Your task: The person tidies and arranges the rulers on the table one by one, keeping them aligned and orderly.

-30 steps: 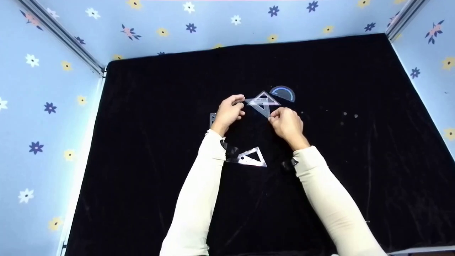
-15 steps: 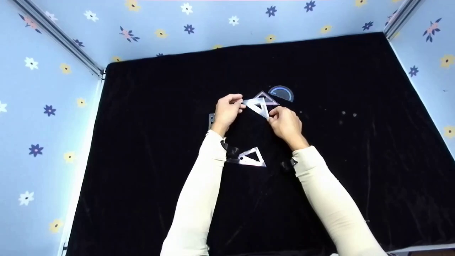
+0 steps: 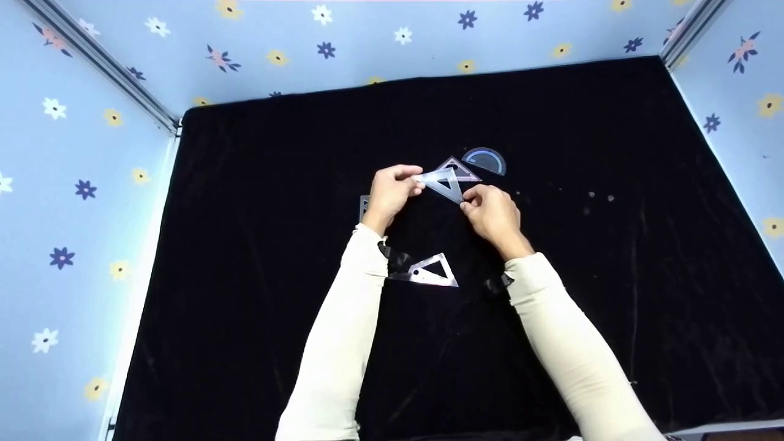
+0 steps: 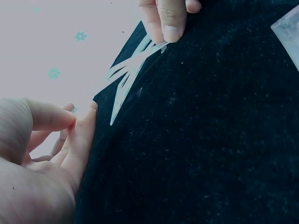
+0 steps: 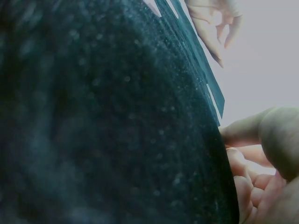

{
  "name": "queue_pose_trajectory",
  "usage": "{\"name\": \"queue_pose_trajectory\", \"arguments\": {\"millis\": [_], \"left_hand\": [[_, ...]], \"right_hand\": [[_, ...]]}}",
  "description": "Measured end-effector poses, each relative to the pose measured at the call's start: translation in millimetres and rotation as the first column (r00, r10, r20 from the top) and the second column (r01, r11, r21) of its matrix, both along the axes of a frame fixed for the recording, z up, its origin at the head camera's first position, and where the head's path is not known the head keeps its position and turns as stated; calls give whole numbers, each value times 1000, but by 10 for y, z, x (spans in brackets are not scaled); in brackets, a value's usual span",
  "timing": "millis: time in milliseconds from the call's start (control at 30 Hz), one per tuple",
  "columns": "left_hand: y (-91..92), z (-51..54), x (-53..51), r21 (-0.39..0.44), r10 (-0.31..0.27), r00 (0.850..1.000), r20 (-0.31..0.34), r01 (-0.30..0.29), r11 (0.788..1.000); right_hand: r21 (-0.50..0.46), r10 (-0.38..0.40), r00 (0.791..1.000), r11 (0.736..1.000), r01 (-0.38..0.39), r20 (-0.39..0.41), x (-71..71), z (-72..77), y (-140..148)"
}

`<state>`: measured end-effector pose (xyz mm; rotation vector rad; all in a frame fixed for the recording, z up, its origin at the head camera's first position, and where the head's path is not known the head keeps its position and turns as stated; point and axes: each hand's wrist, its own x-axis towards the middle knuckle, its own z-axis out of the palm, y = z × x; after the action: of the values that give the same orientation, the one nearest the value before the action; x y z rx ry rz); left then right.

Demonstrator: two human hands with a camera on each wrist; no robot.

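Observation:
A clear plastic set square (image 3: 455, 191) is held raised and tilted between my two hands. My left hand (image 3: 392, 191) pinches its left corner between thumb and finger. At the near right corner, my right hand (image 3: 492, 213) pinches it with thumb and fingertips. Partly behind it, a pink-edged set square (image 3: 471, 177) lies on the black cloth. In the left wrist view the clear set square (image 4: 135, 59) appears nearly edge-on. The right wrist view shows my right hand (image 5: 261, 161) with its fingers partly hidden by the cloth's dark edge.
A protractor (image 3: 486, 162) with a blue arc lies beyond my right hand. Nearer me is another set square (image 3: 433, 280), partly hidden by the left wrist camera. A strip with triangular cutouts (image 3: 364, 208) shows beside my left wrist. Flowered walls (image 3: 367, 37) bound the black cloth (image 3: 275, 184).
Both hands keep hold of the clear set square. It tilts slightly, and its surface looks bright half a second ago and more see-through now. The left fingers shift slightly.

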<state>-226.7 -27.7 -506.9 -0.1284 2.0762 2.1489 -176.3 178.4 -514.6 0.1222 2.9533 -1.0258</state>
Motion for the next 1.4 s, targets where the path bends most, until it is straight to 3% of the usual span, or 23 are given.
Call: {"name": "queue_pose_trajectory", "arguments": {"millis": [367, 500, 833, 1133, 1400], "left_hand": [[-11, -29, 22, 52, -6, 999, 40, 4, 999], [-2, -44, 14, 73, 23, 998, 63, -28, 997], [-3, -49, 31, 98, 87, 995, 53, -91, 991], [-33, -53, 63, 79, 49, 996, 77, -55, 995], [-66, -51, 92, 74, 37, 998, 46, -41, 996]], "right_hand": [[-12, 38, 999, 999, -39, -28, 32, -28, 19], [-16, 53, 998, 998, -53, -29, 43, -32, 24], [-24, 71, 997, 997, -72, -41, 57, -30, 29], [-75, 41, 997, 996, -46, -68, 67, -45, 44], [-142, 36, 989, 988, -57, -145, 73, -62, 53]]}}
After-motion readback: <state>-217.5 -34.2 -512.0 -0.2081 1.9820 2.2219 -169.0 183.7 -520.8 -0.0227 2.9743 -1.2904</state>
